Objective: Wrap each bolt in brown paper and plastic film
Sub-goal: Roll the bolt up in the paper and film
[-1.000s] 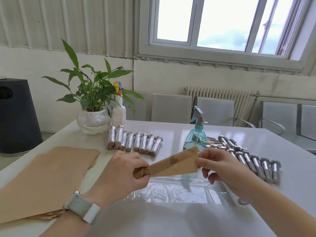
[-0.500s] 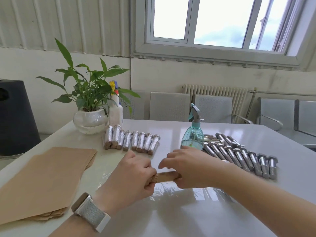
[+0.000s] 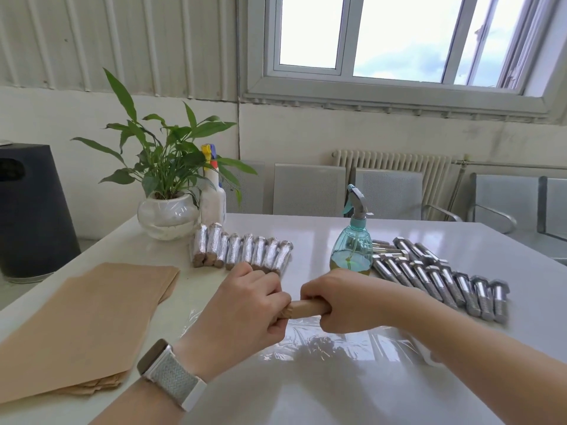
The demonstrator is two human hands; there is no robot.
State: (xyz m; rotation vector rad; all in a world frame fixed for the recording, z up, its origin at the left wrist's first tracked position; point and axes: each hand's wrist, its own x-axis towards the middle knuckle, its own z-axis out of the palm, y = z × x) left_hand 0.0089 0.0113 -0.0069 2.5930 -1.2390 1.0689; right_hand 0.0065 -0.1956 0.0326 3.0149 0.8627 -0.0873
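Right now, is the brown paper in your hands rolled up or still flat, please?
Rolled up: the brown paper forms a tight tube gripped between the left hand and right hand.

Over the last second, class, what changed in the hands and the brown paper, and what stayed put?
The loose paper flap got rolled up: the right hand moved in from the flap's end and now grips the paper-wrapped bolt beside the left hand, which kept hold. The wrapped bolts, bare bolts and paper stack stayed.

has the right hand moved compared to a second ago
Yes. The right hand has closed leftward onto the paper-wrapped bolt, now nearer the left hand, still in front of the spray bottle.
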